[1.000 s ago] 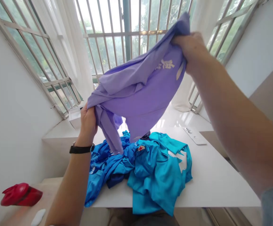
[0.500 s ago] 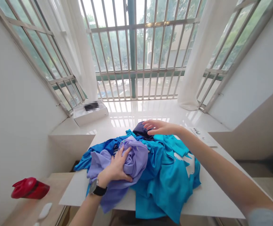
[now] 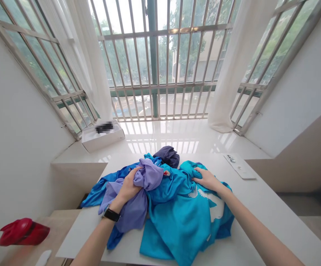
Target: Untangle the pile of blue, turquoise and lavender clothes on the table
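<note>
Here, a white tabletop point(image 3: 253, 194) stands before barred windows point(image 3: 153, 55); left fingers point(image 3: 134, 174) clamp bunched lavender cloth point(image 3: 152, 176), right fingers point(image 3: 200, 172) teal cloth point(image 3: 178, 220).

The head camera is looking forward and down from just behind and above the left hand point(image 3: 131, 183) and right hand point(image 3: 207, 180), framing the table point(image 3: 268, 199) beneath and window point(image 3: 154, 66) beyond.

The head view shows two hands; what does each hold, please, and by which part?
The left hand grips the purple garment by its bunched far end; the right hand grips the turquoise garment by a far fold.
</note>
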Available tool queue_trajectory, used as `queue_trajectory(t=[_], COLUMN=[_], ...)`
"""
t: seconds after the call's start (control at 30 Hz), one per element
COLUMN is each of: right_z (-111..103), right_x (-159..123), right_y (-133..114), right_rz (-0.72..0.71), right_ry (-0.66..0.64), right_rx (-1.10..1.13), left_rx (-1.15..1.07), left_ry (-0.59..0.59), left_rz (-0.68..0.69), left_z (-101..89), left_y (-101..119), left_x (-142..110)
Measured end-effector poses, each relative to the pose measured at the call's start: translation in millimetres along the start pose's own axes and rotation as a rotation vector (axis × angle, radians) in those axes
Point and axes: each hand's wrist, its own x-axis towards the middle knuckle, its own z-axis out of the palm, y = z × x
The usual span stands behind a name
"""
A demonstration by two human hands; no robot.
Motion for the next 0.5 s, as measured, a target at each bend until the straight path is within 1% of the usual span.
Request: queue_trajectory(t=[0.07,0.13,0.27,0.4,0.5], right_z=[6,7,6,0,-6], right_x=[2,2,-3,-14,-20], right_y=[-4,-11,-35,-71,-109], right_rz=[-0.044,-0.075,-0.125,-0.156,-0.202], right_ry=[-0.012,-0.008,-0.005,0.004,0.044], right_rx=[0.028,0.052,0.180,0.350,0.470], left_rx=[-0.093,-0.184,-0.396,-0.527,-0.517], left_ry=[0.075,0.130,0.242,0.349,0.470], left_rz=[-0.019,-0.008,0.022,-0.037,-0.053], left_z=[-6.7,-11.9,-22.4,-40.8,-54.7], left_y=[4,10,25,39,40], left_x=[3,5,6,5,2])
